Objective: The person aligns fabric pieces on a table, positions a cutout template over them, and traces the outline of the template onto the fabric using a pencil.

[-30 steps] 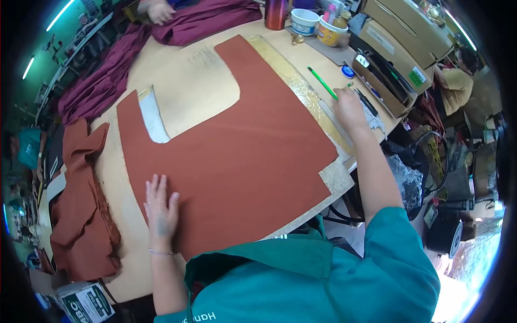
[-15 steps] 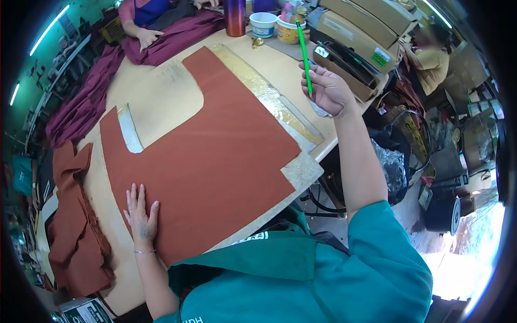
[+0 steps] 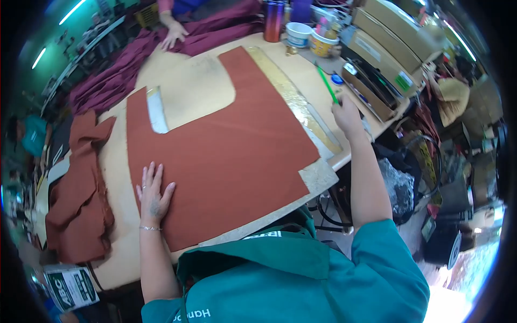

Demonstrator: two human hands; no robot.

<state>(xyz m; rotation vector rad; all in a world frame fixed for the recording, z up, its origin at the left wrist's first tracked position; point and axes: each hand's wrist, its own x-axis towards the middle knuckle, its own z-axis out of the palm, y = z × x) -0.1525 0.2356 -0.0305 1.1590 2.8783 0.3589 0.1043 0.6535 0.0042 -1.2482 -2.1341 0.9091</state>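
My left hand point(image 3: 155, 195) lies flat on a rust-brown fabric piece point(image 3: 231, 156), its fingers spread near the fabric's left edge. In my right hand point(image 3: 349, 116) is a slim green pencil point(image 3: 327, 85), gripped at its lower end and pointing up and to the left. That hand is to the right of the fabric, near the table's right side. Under the fabric is a stiff pattern board point(image 3: 319, 178); its pale edge shows at the lower right, and a shiny yellowish strip point(image 3: 280, 81) shows along the upper right.
Crumpled rust-brown fabric point(image 3: 81, 199) lies at the table's left. Maroon cloth point(image 3: 116, 81) lies at the back beside another person's hand point(image 3: 173, 33). A tumbler point(image 3: 273, 21), small tubs point(image 3: 298, 35) and a blue cap point(image 3: 336, 79) stand behind. Cardboard boxes point(image 3: 385, 46) are stacked at right.
My right hand has turned and lowered with the green pencil, which now tilts left instead of standing nearly upright. My left hand stays flat on the fabric. The camera view has shifted.
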